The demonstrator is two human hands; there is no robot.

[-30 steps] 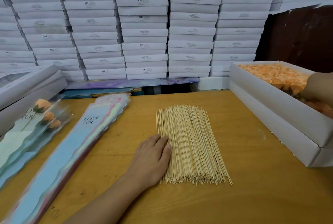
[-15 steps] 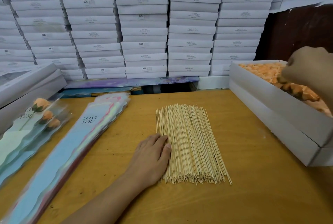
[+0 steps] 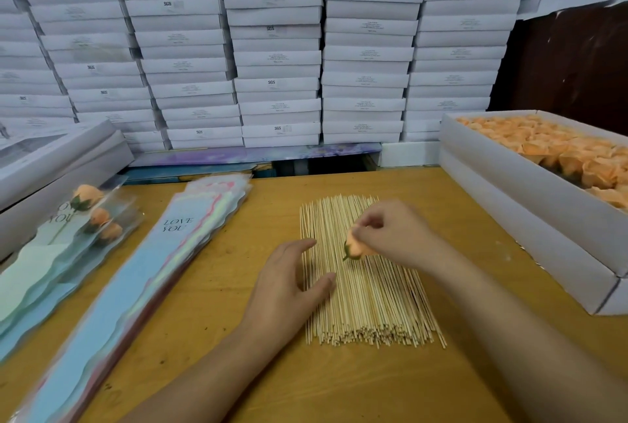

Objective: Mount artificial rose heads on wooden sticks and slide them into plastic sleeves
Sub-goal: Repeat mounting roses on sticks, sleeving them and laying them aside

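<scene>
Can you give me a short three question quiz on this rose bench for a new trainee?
1. True or false: the right hand holds a rose head above the wooden sticks.
2. Where does the left hand rest? A on the sticks' left edge; B in the box of rose heads; C on the empty sleeves.
3. Fill in: the finished roses lie in sleeves at the table's far ____ side.

Key: 1 true; 2 A; 3 left.

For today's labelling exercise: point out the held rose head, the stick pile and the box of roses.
rose head (image 3: 355, 247), head view, peach petals.
stick pile (image 3: 373, 300), head view, middle.
box of roses (image 3: 509, 178), head view, white side wall.
</scene>
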